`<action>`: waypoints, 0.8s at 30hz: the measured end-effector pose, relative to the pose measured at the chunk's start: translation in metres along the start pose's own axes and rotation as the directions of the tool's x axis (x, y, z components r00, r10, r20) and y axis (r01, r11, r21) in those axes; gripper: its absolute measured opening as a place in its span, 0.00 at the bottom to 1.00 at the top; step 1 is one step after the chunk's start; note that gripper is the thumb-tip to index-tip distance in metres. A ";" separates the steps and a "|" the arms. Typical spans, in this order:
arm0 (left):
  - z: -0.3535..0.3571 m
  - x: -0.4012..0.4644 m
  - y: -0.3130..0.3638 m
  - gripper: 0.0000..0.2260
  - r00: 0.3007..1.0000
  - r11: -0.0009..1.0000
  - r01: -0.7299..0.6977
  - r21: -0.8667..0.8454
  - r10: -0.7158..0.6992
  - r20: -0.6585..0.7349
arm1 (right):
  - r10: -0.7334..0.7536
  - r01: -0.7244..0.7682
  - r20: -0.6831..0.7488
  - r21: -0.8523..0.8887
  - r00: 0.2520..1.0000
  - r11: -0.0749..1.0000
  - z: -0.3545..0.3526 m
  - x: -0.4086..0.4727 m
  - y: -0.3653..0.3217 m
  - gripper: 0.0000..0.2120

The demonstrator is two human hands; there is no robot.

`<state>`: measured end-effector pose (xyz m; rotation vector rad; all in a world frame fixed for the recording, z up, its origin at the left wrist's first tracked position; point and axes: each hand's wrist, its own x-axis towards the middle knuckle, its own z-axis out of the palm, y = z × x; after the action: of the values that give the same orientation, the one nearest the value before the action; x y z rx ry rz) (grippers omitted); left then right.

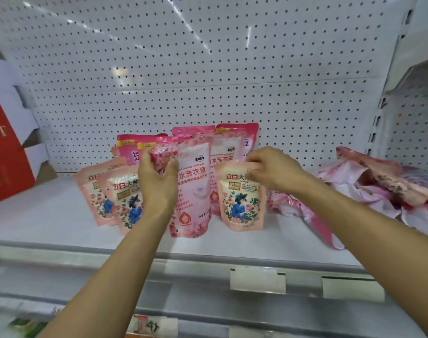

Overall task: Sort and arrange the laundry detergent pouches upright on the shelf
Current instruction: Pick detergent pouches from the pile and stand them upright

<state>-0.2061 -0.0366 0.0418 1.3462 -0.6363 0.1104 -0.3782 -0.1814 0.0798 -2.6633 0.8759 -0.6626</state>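
Your left hand (156, 178) grips the upper left corner of the tall pink pouch (193, 191), fingers curled round its crumpled top. That pouch stands upright on the white shelf (49, 215), long axis vertical, printed face toward you, leaning slightly. Your right hand (272, 168) pinches the top seal of the short floral pouch (241, 198), which stands upright just right of the tall one, directly beneath your fingers. Unsorted pouches (378, 189) lie flat at far right.
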 end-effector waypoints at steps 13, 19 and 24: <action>-0.019 0.005 0.009 0.23 0.928 0.843 -0.372 0.389 0.324 0.184 | -0.015 0.018 -0.030 0.126 0.999 0.992 -0.001 -0.016 0.007 0.16; -0.015 -0.018 0.023 0.23 0.745 0.593 -0.649 0.477 0.624 0.236 | -0.095 0.155 -0.360 0.142 0.928 0.978 0.011 -0.054 0.022 0.17; 0.029 -0.070 0.026 0.17 0.639 0.655 -0.735 0.175 0.585 0.499 | -0.213 0.239 -0.435 0.005 0.875 0.971 0.014 -0.100 0.069 0.05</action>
<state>-0.2861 -0.0369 0.0329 1.4288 -1.5385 0.6061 -0.4768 -0.1730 0.0083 -2.6284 0.6264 -1.3547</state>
